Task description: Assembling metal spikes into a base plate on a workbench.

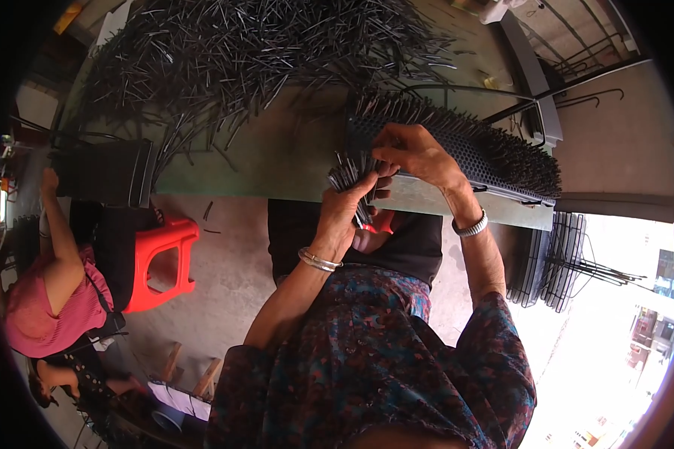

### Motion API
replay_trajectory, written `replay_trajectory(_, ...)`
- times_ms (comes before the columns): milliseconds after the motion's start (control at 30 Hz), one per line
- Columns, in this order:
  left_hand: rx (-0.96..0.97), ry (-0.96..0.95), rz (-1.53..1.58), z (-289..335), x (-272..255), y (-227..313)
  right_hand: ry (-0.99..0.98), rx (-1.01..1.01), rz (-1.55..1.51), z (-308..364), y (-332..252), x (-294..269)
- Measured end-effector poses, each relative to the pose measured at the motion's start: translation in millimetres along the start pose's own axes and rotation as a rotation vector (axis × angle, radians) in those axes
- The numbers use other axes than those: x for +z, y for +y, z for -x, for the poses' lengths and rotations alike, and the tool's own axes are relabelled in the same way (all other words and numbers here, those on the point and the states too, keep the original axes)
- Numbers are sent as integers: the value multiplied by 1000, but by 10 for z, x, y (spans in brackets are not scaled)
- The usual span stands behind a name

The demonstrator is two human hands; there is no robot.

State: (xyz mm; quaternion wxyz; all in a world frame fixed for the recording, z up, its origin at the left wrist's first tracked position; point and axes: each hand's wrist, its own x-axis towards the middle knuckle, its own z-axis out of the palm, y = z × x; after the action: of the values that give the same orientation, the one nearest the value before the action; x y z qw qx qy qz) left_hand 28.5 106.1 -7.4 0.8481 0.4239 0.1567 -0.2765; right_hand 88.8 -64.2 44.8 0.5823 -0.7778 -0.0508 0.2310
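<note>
We take the holed tray [436, 156] as our landmark: it sits on the table [292, 138], and many thin dark sticks [520, 161] stand up from it, thickest toward its right end. Just to the near left of the tray, our left hand [342, 206] is closed around a bundle of sticks [344, 176], its upper ends fanning out above the thumb. Our right hand [421, 156] reaches in front of the tray's left part, fingers bent and tips brought close beside the bundle; we cannot tell whether they pinch a single stick. Beyond the tray and to its left lies a big loose pile [232, 49] of similar pieces, heaped in every direction. Each stick looks very light and fairly stiff, with a smooth, slightly shiny skin, so we judge that they slide easily against one another and that a slack grip would let some slip. The bundle is best held round its middle, firm but not crushing; a single stick is best taken near its upper end, between thumb and forefinger. Well to the left of the tray, a red stool [144, 284] stands on the floor.
</note>
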Motion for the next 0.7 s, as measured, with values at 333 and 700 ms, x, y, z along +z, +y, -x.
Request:
replay_trajectory(333, -84, 18, 196, -104, 5, -81, 679, -318, 373, -110, -166, -108)
replay_trajectory(700, -140, -15, 316, -175, 52, -202, 745, -404, 478, -312, -14, -97)
